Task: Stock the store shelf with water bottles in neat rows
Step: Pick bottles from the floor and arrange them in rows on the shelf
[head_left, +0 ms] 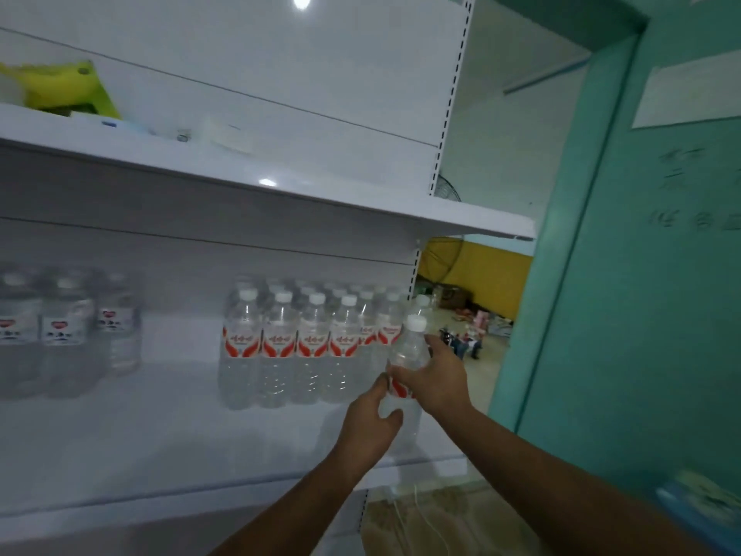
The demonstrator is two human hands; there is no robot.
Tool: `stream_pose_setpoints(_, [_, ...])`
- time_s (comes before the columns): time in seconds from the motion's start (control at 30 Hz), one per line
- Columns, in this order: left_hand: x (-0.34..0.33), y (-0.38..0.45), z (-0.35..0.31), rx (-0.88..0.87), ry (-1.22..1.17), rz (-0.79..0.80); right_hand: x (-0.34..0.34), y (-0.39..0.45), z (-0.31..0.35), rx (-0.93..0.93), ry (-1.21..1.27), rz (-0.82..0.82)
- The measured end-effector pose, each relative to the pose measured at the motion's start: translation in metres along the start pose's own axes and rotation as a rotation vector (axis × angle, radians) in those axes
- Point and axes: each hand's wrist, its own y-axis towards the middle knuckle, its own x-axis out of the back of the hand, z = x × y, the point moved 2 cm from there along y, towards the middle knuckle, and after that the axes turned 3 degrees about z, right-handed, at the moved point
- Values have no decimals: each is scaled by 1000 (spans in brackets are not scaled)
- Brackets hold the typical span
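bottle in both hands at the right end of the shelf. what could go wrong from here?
1. The held bottle is at the shelf's right end, near its edge; set down too far right, it may tip off.
2. It is tilted and close to the red-label row; pushing it in could knock the neighbours.
3. The left hand and right hand cover its label, so its facing may not match the row.

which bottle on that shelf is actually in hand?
The red-label bottle at the row's right end: left hand and right hand both grip it.
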Motion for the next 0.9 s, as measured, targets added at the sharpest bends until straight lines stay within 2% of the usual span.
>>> stream_pose_setpoints(0.17, [-9, 27, 11, 2, 2, -18, -10, 27, -18, 29, 23, 21])
stream_pose_setpoints(0.47, [10, 63, 39, 40, 121, -55, -73, 90, -39, 32, 94, 38])
stream_pose_setpoints(0.57, [14, 47, 53, 105, 225, 63, -94, 109, -40, 25, 107, 17])
stream_pose_setpoints(0.73, [12, 14, 82, 218, 570, 341, -115, 130, -46, 25, 66, 29])
stream_pose_setpoints(0.9, [4, 5, 81, 205, 756, 382, -119, 130, -56, 74, 68, 31])
